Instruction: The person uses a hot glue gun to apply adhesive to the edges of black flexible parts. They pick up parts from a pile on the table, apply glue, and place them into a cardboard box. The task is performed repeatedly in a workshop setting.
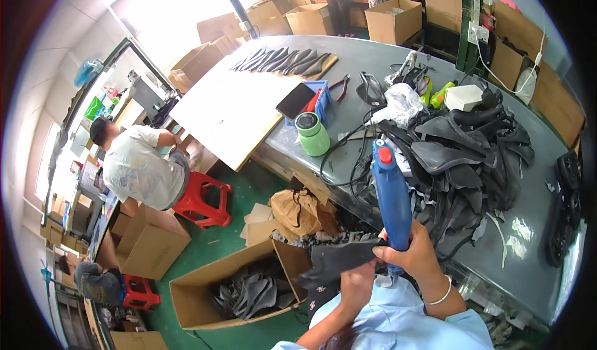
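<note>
Before the light-blue shirt (401, 313), the left hand (357, 285) pinches a dark flat piece (339, 257) in its fingers; the right hand (415, 253) has its fingers wrapped round a blue tool (393, 188). I'd keep the piece taut, fingertips clear of the tool's lower end.

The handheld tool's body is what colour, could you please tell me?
The handheld tool has a blue body, seen best in the head view.

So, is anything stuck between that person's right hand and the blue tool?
Nothing visible: the right hand wraps directly around the blue tool, and the left hand holds the dark piece beside it.
</note>
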`<act>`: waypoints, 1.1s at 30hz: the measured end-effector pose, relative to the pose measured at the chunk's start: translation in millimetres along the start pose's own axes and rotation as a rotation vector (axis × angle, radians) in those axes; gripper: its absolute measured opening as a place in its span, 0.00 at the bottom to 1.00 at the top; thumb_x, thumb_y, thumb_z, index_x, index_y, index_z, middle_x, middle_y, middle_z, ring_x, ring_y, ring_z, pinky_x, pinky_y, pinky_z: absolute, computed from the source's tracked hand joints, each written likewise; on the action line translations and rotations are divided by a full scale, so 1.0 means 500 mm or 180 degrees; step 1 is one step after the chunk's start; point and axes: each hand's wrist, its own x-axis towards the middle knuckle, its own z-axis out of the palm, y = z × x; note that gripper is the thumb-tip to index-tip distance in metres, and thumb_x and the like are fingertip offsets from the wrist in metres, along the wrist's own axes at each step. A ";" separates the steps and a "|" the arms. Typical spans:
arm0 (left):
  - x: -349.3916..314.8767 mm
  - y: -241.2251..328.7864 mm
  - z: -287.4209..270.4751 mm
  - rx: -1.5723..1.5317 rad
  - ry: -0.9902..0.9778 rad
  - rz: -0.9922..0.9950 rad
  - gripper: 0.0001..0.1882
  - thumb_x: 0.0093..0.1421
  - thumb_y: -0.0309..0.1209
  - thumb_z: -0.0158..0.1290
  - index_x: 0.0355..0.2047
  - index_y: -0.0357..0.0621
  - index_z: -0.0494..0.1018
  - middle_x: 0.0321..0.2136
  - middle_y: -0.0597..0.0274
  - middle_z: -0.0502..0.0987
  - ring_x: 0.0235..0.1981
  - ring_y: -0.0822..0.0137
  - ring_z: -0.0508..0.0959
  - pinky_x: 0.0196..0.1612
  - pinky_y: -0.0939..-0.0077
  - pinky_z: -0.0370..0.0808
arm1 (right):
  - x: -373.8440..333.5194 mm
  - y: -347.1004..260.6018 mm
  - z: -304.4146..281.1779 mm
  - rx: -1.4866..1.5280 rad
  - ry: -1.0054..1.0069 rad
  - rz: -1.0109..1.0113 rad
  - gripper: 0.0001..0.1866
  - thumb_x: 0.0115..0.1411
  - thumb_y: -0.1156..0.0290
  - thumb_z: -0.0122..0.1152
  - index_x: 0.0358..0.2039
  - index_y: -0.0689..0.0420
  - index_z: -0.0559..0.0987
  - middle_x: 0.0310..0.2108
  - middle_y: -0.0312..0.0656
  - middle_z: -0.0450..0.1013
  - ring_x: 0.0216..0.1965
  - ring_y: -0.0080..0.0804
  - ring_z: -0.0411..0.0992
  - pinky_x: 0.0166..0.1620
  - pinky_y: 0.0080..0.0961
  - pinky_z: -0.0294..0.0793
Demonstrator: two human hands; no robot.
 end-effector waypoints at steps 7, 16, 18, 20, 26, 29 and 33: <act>0.055 0.070 -0.047 -0.0193 -0.0008 0.0308 0.23 0.64 0.46 0.44 0.46 0.37 0.65 0.44 0.53 0.72 0.47 0.61 0.72 0.51 0.63 0.68 | -0.018 0.038 -0.005 -0.0724 -0.0187 -0.0586 0.25 0.41 0.55 0.74 0.30 0.61 0.73 0.19 0.35 0.69 0.21 0.24 0.67 0.26 0.23 0.67; 0.082 0.117 -0.021 -0.0270 0.0742 0.1574 0.31 0.65 0.53 0.38 0.52 0.33 0.63 0.49 0.50 0.69 0.51 0.59 0.71 0.52 0.71 0.71 | -0.090 0.079 0.035 -0.2463 -0.0304 -0.1548 0.25 0.41 0.53 0.73 0.19 0.58 0.67 0.12 0.40 0.66 0.14 0.38 0.69 0.20 0.32 0.67; 0.073 0.103 -0.047 -0.0448 0.0788 0.1445 0.32 0.63 0.54 0.40 0.52 0.36 0.62 0.51 0.49 0.68 0.53 0.58 0.70 0.53 0.69 0.71 | -0.096 0.079 0.043 -0.2463 -0.0293 -0.1723 0.27 0.40 0.51 0.74 0.18 0.57 0.67 0.12 0.39 0.66 0.14 0.38 0.68 0.20 0.32 0.67; 0.069 0.101 -0.050 -0.0542 0.0748 0.1607 0.28 0.63 0.51 0.43 0.51 0.40 0.61 0.52 0.44 0.66 0.54 0.52 0.68 0.55 0.63 0.69 | -0.098 0.084 0.047 -0.2508 -0.0285 -0.1740 0.28 0.39 0.49 0.74 0.17 0.58 0.67 0.13 0.40 0.66 0.14 0.37 0.68 0.20 0.31 0.67; 0.068 0.110 -0.008 -0.0016 0.1082 0.1875 0.31 0.62 0.56 0.40 0.49 0.38 0.61 0.51 0.49 0.68 0.47 0.61 0.74 0.52 0.71 0.70 | -0.099 0.077 0.052 -0.2444 -0.0353 -0.1816 0.27 0.39 0.51 0.74 0.18 0.58 0.67 0.13 0.40 0.66 0.14 0.37 0.68 0.20 0.31 0.67; 0.061 0.100 -0.039 0.0066 0.0649 0.1913 0.28 0.63 0.52 0.41 0.50 0.38 0.59 0.51 0.48 0.68 0.49 0.59 0.73 0.52 0.67 0.70 | -0.099 0.070 0.051 -0.2475 -0.0365 -0.1826 0.26 0.39 0.52 0.75 0.18 0.58 0.68 0.13 0.40 0.66 0.14 0.37 0.68 0.20 0.31 0.67; 0.060 0.114 -0.068 0.0431 0.0529 0.1694 0.24 0.64 0.47 0.41 0.48 0.37 0.63 0.47 0.46 0.70 0.49 0.57 0.73 0.50 0.65 0.72 | -0.095 0.064 0.038 -0.2444 -0.0425 -0.1737 0.26 0.38 0.53 0.75 0.18 0.58 0.68 0.14 0.40 0.67 0.15 0.38 0.68 0.22 0.32 0.68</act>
